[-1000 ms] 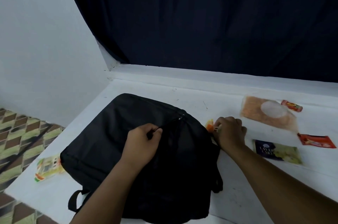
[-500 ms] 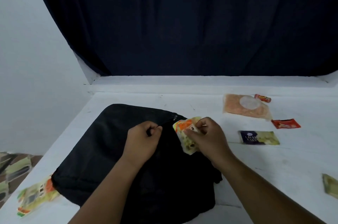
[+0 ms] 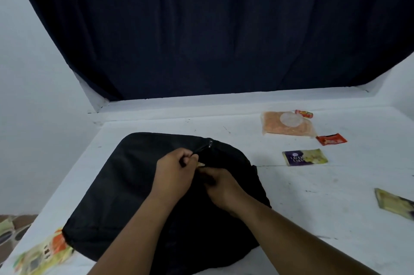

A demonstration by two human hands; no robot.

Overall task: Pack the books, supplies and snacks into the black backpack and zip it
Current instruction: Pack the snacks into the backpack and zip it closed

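Both hands met at the zip opening atop the black fabric backpack (image 3: 139, 187) on the white tabletop (image 3: 291, 196); left hand (image 3: 173, 172) pinched the opening's edge | right hand (image 3: 220, 187), fingers curled, pushed a mostly hidden yellow snack packet (image 3: 201, 164) in | purple-and-yellow snack packet (image 3: 304, 157) lay well right, nearer the right hand, long axis left-right

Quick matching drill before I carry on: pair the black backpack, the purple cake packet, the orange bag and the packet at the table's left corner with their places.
1 black backpack
2 purple cake packet
3 orange bag
4 yellow-orange packet

A far right, beside a small red packet
B near left table corner
C under both hands
D right of the backpack, nearer than the orange bag

Pairs: 1-C, 2-D, 3-A, 4-B
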